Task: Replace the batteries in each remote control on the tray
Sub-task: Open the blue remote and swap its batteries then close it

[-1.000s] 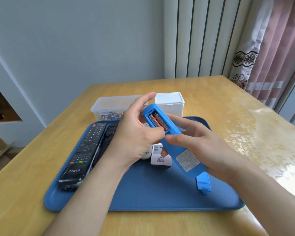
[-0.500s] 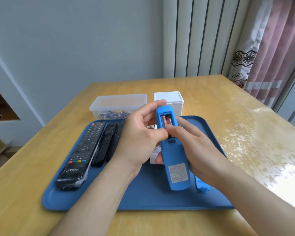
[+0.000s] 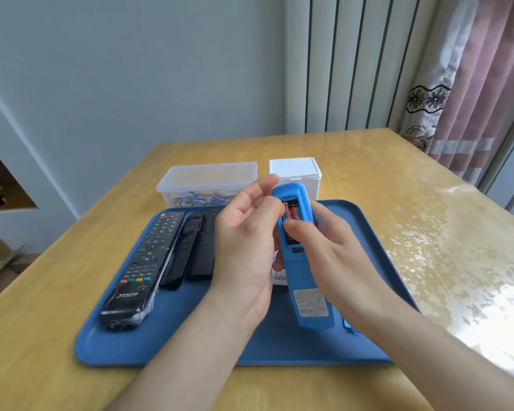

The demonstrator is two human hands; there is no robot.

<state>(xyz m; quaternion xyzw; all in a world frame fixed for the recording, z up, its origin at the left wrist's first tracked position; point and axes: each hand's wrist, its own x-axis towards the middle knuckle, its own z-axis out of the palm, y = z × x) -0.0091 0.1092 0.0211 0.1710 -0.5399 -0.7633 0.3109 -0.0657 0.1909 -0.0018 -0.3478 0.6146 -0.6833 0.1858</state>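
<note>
Two bare forearms are seen coming up from the lower edge of the view, with no sleeve, cuff or watch shown on either. The left hand is seen uncovered: no ring, no glove, no band at the wrist. The right hand is likewise ungloved and unadorned. Short, plain fingernails are glimpsed on the fingertips.

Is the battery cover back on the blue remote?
No: the blue remote has its compartment open, red batteries showing inside, and the right hand holds it.
</note>
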